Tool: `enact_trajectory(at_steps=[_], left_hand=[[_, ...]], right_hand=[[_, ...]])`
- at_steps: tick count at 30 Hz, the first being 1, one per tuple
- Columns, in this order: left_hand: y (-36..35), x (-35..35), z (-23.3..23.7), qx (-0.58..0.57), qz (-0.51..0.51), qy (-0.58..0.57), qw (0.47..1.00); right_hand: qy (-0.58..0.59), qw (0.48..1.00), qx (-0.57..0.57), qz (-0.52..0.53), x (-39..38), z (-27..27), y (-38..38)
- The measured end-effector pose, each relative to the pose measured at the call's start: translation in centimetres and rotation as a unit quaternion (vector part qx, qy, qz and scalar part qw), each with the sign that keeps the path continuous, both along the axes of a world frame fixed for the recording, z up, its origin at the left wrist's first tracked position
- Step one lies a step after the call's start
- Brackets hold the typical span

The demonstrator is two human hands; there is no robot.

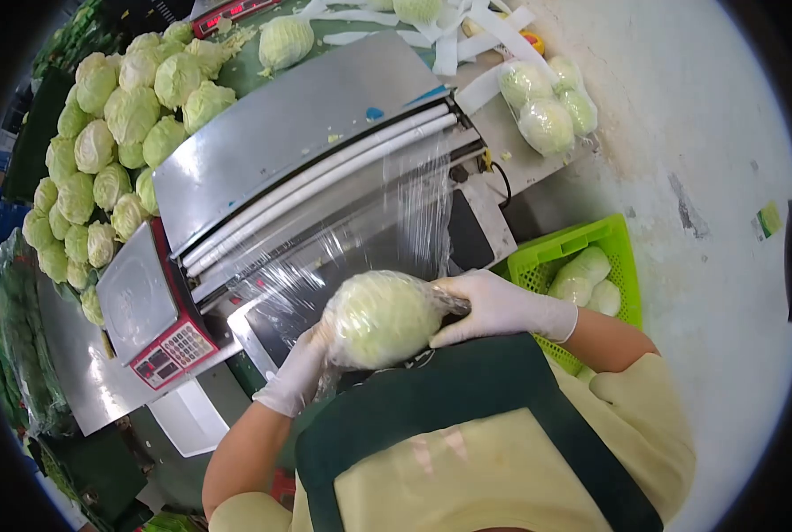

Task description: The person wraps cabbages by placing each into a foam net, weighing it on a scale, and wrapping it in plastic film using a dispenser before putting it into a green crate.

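Between my two gloved hands is a pale green cabbage [385,321] covered in clear plastic film. My right hand [502,309] pinches a twisted end of the film at the cabbage's right side. On the other side, my left hand [302,368] is closed around the cabbage's left end and its film; some of those fingers are hidden. Just beyond the cabbage lies the wrapping machine [298,115], with white rollers [325,188] and a sheet of clear film [418,208] stretched over its front.
A big pile of cabbages [130,115] stands at the left. Near it sits a red digital scale [148,301]. Wrapped cabbages [547,124] rest at the back right, above a green crate [627,266] holding more. A white tray [188,421] is at lower left.
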State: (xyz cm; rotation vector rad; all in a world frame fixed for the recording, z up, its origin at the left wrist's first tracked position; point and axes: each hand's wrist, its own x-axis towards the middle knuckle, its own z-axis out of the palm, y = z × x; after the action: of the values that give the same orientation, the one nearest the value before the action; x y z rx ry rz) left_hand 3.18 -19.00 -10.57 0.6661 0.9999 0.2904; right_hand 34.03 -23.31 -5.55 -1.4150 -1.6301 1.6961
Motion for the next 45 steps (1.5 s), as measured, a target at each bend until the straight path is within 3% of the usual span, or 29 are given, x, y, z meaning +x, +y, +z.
enact_trajectory(at_steps=[1, 2, 3, 4, 6, 7, 8, 9, 12, 13, 16, 20, 22, 24, 25, 26, 28, 31, 34, 37, 41, 45], left_hand=[[-0.2, -0.2, -1.7, -0.087, 0.039, -0.020, 0.995], [-0.9, -0.7, -2.5, -0.124, 0.056, -0.027, 0.990], [-1.4, -0.8, -2.8, -0.160, 0.075, -0.034, 0.984], [-2.0, -1.0, -1.2, -0.146, 0.073, -0.028, 0.986], [-3.1, -1.2, 1.6, -0.112, 0.068, -0.017, 0.991], [-4.8, -1.6, 2.4, -0.043, 0.094, -0.005, 0.995], [-5.7, -1.8, 3.7, 0.100, 0.012, 0.099, 0.990], [-7.5, -2.4, 2.6, 0.136, 0.015, 0.111, 0.984], [-10.5, -3.1, 1.7, 0.196, 0.075, 0.109, 0.972], [-10.9, -3.1, 1.7, 0.210, 0.102, 0.100, 0.967], [-13.5, -3.3, 0.6, 0.093, 0.253, 0.093, 0.958], [-14.1, -4.5, -2.6, 0.045, 0.318, 0.091, 0.942], [-12.6, -3.7, -5.3, 0.047, 0.336, 0.082, 0.937], [-11.5, -2.3, -8.4, 0.061, 0.290, 0.072, 0.953], [-11.1, -1.4, -9.7, 0.082, 0.243, 0.082, 0.963], [-10.7, -0.6, -10.9, 0.104, 0.197, 0.092, 0.970], [-10.3, 0.2, -12.6, 0.152, 0.111, 0.094, 0.978], [-11.7, -0.1, -12.6, 0.182, 0.050, 0.045, 0.981], [-12.7, -0.2, -11.1, 0.191, 0.031, 0.001, 0.981], [-12.2, 0.6, -9.7, 0.195, 0.024, -0.032, 0.980], [-12.0, 2.1, -5.9, 0.182, 0.023, -0.093, 0.979], [-13.1, 6.2, -3.0, 0.023, 0.016, -0.098, 0.995]], right_hand=[[-0.118, 0.973, 0.195, 0.030, 0.5, -1.1, -0.5], [-0.229, 0.894, 0.380, 0.059, 1.0, -2.3, -0.9], [-0.075, 0.960, 0.264, -0.052, 1.3, -4.2, -1.7], [0.026, 0.984, 0.078, -0.156, 0.9, -4.2, -2.5], [0.159, 0.953, -0.004, -0.259, 0.2, -5.7, -3.6], [0.169, 0.942, -0.027, -0.290, -0.3, -5.7, -4.2], [0.179, 0.929, -0.053, -0.321, -1.0, -5.6, -5.1], [0.187, 0.913, -0.083, -0.352, -1.8, -5.6, -6.0], [0.093, 0.876, -0.015, -0.473, -4.2, -5.4, -7.3], [0.099, 0.863, -0.050, -0.492, -3.4, -6.3, -8.4], [-0.050, 0.868, -0.062, -0.490, -2.3, -6.3, -10.4], [-0.058, 0.850, -0.150, -0.502, -1.8, -7.0, -9.8], [-0.089, 0.875, -0.147, -0.452, -1.9, -11.4, -8.7], [0.057, 0.886, -0.135, -0.440, -5.3, -16.5, -7.4], [0.007, 0.926, -0.213, -0.312, -7.1, -15.9, -5.7], [0.066, 0.949, -0.221, -0.213, -9.0, -15.8, -4.6], [0.086, 0.947, -0.155, -0.267, -12.8, -14.8, -4.7], [0.070, 0.981, -0.180, -0.019, -11.2, -17.1, -3.9], [-0.009, 1.000, -0.013, 0.026, -10.8, -17.0, -5.8], [0.036, 0.999, -0.018, 0.015, -9.7, -14.3, -5.9], [0.053, 0.997, -0.028, 0.047, -8.5, -17.3, -7.6], [0.062, 0.995, -0.040, 0.074, -7.0, -20.3, -11.4]])
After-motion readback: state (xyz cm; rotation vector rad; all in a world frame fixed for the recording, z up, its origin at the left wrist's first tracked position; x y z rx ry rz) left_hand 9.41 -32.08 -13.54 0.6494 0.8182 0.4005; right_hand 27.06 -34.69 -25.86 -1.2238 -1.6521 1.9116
